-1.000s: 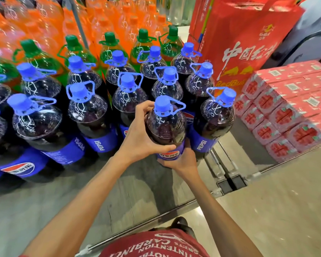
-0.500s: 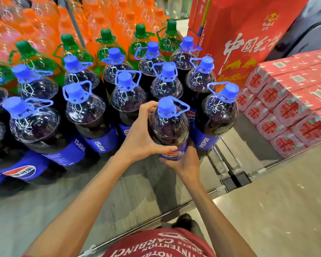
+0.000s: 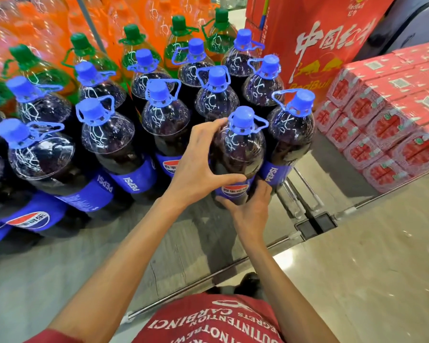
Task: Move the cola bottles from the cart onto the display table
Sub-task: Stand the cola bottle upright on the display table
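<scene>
Head camera is looking down on your two hands, both clamped on one cola bottle [image 3: 238, 149] at the front right of the group. Your left hand [image 3: 196, 167] is gripping the bottle's upper body from the left, with the thumb curling across the front just above the label and the fingers wrapping round behind the shoulder. Your right hand [image 3: 250, 206] is holding the bottle low down, its fingers curling round the blue label from the right and below. The bottle is standing upright with its blue cap and carry loop on top. Its base is hiding behind your right hand, so you cannot tell whether it is resting on the grey display table [image 3: 97, 273] or hanging just above it. It is touching, or very nearly touching, the neighbouring bottle [image 3: 291, 137] on its right.

The other cola bottles [image 3: 109, 137] are standing in rows on the table, to the left of and behind the one you are holding. Green-capped bottles [image 3: 131, 45] are lining up behind them, and orange bottles [image 3: 47, 18] are filling the far back. A red box [image 3: 315, 38] with white lettering is standing at the upper right, and wrapped red cartons [image 3: 394, 134] are lying stacked beside it. Your red shirt [image 3: 208, 323] is showing at the bottom edge.
</scene>
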`<state>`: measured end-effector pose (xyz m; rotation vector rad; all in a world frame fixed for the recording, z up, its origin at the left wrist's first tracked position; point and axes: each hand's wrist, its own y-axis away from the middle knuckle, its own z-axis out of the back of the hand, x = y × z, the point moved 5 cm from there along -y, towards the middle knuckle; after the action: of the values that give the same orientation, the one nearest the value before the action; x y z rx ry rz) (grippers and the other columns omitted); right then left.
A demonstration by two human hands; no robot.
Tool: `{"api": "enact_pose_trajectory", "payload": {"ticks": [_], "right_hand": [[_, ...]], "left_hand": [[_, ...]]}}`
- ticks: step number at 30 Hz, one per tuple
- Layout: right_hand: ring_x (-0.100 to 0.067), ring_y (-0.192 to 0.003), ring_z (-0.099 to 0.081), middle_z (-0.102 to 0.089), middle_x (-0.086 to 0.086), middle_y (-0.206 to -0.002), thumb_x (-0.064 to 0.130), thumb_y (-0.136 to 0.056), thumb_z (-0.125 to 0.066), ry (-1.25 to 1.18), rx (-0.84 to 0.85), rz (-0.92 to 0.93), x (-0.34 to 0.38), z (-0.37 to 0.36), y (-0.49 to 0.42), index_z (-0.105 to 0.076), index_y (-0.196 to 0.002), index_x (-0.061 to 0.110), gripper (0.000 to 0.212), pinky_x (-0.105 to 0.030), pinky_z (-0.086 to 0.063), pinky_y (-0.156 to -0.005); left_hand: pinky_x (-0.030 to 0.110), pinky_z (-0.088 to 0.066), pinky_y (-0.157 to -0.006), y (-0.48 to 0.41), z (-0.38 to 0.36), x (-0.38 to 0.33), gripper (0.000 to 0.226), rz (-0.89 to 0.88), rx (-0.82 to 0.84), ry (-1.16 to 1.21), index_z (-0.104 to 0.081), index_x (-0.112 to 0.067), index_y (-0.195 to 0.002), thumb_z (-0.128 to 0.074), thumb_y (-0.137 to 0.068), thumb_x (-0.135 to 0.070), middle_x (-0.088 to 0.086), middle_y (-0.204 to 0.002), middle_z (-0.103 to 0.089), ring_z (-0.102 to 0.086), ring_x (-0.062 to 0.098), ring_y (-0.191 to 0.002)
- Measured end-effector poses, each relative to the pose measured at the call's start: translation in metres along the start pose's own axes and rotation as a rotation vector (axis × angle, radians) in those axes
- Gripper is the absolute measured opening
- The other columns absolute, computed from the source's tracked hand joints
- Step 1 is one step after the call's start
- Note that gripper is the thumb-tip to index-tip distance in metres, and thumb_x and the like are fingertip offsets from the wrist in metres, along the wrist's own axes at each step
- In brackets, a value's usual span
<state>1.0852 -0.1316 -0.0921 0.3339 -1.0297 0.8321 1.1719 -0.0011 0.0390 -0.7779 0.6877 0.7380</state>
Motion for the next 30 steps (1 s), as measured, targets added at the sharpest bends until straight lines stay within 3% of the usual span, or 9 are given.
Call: {"api": "enact_pose_trajectory", "payload": {"ticks": [6,12,19,30], "right_hand": [[-0.007,-0.121,-0.04,-0.047,-0.002,-0.135,0.045,-0.062,-0.094,0.026,0.015,-0.005,-0.001,0.0,-0.002,-0.047,-0.135,0.011,0.093,-0.014,-0.033,-0.081],[-0.006,-0.121,-0.039,-0.045,-0.002,-0.136,0.048,-0.064,-0.092,0.033,0.011,-0.001,-0.002,-0.001,-0.003,-0.045,-0.136,0.013,0.093,-0.022,-0.037,-0.084],[0.01,-0.112,-0.026,-0.044,-0.004,-0.137,0.047,-0.067,-0.091,0.014,0.003,0.009,0.0,0.002,-0.003,-0.043,-0.139,0.012,0.094,-0.027,-0.043,-0.087],[0.002,-0.108,-0.036,-0.048,-0.002,-0.125,0.048,-0.064,-0.092,0.03,-0.011,0.03,-0.001,-0.001,0.004,-0.047,-0.132,0.009,0.091,-0.021,-0.038,-0.081]], "left_hand": [[0.019,-0.028,-0.117,-0.002,-0.004,0.002,0.109,-0.002,0.02,-0.036,-0.034,-0.012,-0.151,-0.096,-0.064,-0.031,0.004,-0.143,-0.038,-0.036,0.007,-0.138],[0.031,-0.03,-0.121,-0.004,-0.009,0.001,0.109,0.001,0.01,-0.044,-0.031,-0.005,-0.152,-0.095,-0.066,-0.027,0.004,-0.145,-0.035,-0.035,0.016,-0.143],[0.029,-0.03,-0.12,-0.005,-0.013,-0.001,0.106,-0.031,0.003,-0.054,-0.032,-0.005,-0.15,-0.095,-0.067,-0.026,0.003,-0.144,-0.035,-0.036,0.019,-0.141],[0.042,-0.041,-0.114,0.009,-0.007,0.007,0.102,0.036,-0.046,0.044,-0.035,-0.012,-0.146,-0.096,-0.066,-0.027,0.0,-0.145,-0.037,-0.04,0.01,-0.136]]}}
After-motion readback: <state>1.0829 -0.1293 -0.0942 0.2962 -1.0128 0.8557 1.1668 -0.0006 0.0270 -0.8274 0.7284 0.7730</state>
